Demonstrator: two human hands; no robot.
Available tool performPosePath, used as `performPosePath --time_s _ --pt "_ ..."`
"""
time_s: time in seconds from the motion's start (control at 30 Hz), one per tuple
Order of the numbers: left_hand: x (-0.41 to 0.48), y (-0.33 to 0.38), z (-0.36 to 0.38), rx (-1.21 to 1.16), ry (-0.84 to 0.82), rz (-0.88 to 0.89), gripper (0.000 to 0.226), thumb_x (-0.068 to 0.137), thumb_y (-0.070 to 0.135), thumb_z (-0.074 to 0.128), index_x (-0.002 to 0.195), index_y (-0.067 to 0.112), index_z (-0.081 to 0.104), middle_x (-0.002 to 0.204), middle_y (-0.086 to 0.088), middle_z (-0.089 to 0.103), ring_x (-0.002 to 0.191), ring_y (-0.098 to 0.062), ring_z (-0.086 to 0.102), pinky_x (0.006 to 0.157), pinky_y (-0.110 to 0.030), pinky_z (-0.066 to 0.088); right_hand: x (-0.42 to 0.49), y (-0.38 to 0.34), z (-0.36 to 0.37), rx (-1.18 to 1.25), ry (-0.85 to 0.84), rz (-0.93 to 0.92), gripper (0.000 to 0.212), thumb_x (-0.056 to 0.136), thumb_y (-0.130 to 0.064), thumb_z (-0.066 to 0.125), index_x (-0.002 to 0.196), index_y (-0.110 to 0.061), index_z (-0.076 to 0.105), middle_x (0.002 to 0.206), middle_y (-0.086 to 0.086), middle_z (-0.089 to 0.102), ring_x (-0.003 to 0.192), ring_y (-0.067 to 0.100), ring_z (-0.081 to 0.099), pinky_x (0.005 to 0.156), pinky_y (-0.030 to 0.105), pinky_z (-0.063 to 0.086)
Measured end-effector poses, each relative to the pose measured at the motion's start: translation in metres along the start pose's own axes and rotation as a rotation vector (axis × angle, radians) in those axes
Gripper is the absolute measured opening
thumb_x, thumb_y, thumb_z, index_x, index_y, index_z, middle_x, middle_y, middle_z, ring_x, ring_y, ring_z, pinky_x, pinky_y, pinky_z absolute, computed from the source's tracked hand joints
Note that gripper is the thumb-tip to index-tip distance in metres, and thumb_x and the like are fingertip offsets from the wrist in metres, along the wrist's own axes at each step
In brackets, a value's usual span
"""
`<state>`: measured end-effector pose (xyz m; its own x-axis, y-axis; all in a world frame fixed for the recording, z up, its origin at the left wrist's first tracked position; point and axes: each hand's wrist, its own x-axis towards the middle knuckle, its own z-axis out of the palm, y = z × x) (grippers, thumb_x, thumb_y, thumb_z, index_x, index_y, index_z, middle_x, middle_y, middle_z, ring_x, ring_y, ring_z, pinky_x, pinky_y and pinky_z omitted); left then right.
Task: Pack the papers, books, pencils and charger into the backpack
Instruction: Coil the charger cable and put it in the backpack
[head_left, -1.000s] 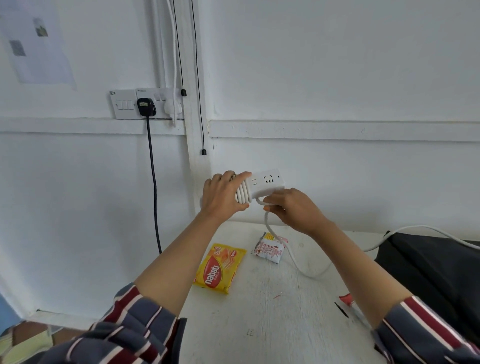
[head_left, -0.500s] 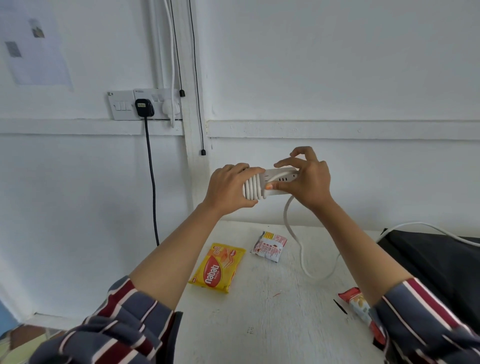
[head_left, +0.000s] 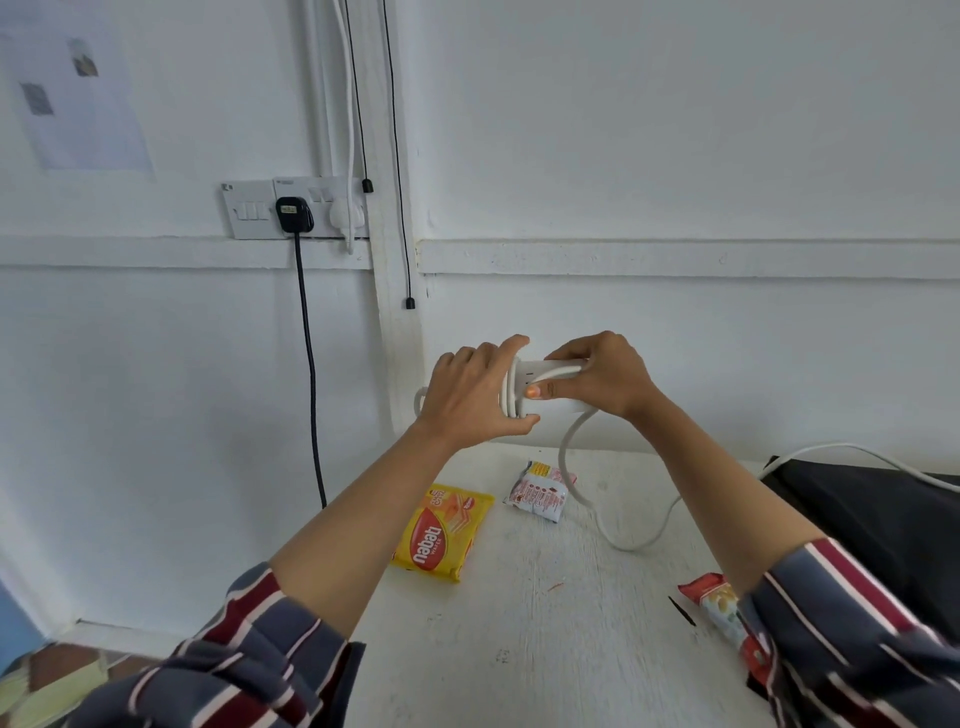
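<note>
Both hands hold the white charger (head_left: 556, 382) above the surface's (head_left: 545, 623) far edge: left hand (head_left: 475, 397) fingers curled round its coiled cable (head_left: 510, 389), right hand (head_left: 605, 374) fingers pinching the body.

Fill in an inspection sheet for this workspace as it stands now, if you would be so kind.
Surface: white table, scuffed paint, against a white wall.
Job's things: charger held above the table, white cord partly wound round one end; black fabric item at the right, perhaps the backpack; papers, books, pencils: nothing seen.
Clutter: yellow wafer packet, white snack packet, red snack packet.
Hands: left hand grips the wound end; right hand grips the other end, cord under its fingers.
Cables: white cord loops over the table and across the black item; black cable hangs from the wall socket.
Surroundings: paper sheet on the wall.
</note>
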<state>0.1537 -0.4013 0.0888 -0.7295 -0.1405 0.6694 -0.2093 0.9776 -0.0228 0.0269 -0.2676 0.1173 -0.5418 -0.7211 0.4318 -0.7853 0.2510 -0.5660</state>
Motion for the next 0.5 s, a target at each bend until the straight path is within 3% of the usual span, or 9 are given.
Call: performPosePath --time_s 0.2,0.33,0.4,0.5 --pt "-0.002 -0.004 -0.005 -0.059 -0.055 0.01 0.09 0.066 0.053 0.073 0.139 0.017 0.035 0.105 -0.009 0.062 0.09 -0.029 0.059 0.081 -0.036 0.043 0.001 0.002 0.002 0.034 -0.049 -0.013 0.039 0.06 -0.048 0.081 0.086 -0.02 0.075 0.082 0.004 0.072 0.079 0.022 0.065 0.072 0.036 0.049" --pt "-0.002 -0.011 -0.002 -0.076 -0.067 -0.028 0.092 0.064 0.057 0.072 0.139 0.018 0.036 0.137 -0.008 0.046 0.123 -0.033 0.045 0.099 -0.041 0.037 0.0 0.001 0.004 0.094 -0.025 -0.01 0.039 0.058 -0.045 0.083 0.088 -0.021 0.075 0.081 -0.001 0.072 0.08 0.02 0.066 0.074 0.035 0.049" --pt "-0.001 -0.011 -0.003 -0.057 -0.082 -0.081 0.1 0.063 0.062 0.071 0.144 0.022 0.027 0.142 -0.007 0.041 0.133 -0.035 0.034 0.105 -0.047 0.032 0.0 0.002 0.002 0.12 -0.002 0.013 0.041 0.057 -0.043 0.084 0.09 -0.02 0.074 0.082 -0.007 0.07 0.082 0.013 0.064 0.077 0.03 0.047" --pt "0.002 -0.006 -0.003 -0.074 -0.136 -0.095 0.105 0.063 0.062 0.07 0.146 0.027 0.016 0.12 -0.006 0.055 0.107 -0.027 0.055 0.084 -0.036 0.045 0.001 0.005 -0.003 0.125 -0.083 0.022 0.032 0.06 -0.041 0.083 0.086 -0.022 0.074 0.083 -0.002 0.072 0.08 0.014 0.064 0.075 0.03 0.047"
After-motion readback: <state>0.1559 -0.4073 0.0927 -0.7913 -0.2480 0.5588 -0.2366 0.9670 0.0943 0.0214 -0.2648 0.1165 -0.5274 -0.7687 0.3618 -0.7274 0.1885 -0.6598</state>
